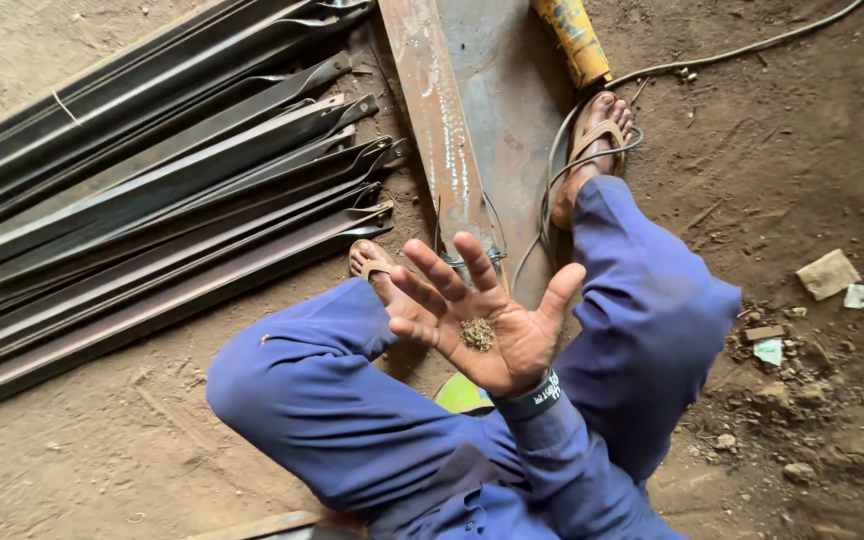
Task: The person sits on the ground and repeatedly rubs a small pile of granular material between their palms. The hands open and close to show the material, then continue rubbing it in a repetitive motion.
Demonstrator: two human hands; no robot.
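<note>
I see dark, faintly glossy steel sections (152, 210) on rough, matt dirt floor (82, 450), beside a rusty metal plate (472, 110). Matt blue cloth trousers (332, 400); coarse, dry brown crumbs (477, 334) lie in my open hand (487, 320).

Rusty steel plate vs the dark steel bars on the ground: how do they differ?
The rusty steel plate is one broad flat piece, orange-brown with white marks; the dark steel bars are many narrow profiled lengths, black-grey. The plate runs up the frame between the person's sandalled feet; the bars lie bundled side by side, slanting to the left. Both lie on the dirt floor.
</note>
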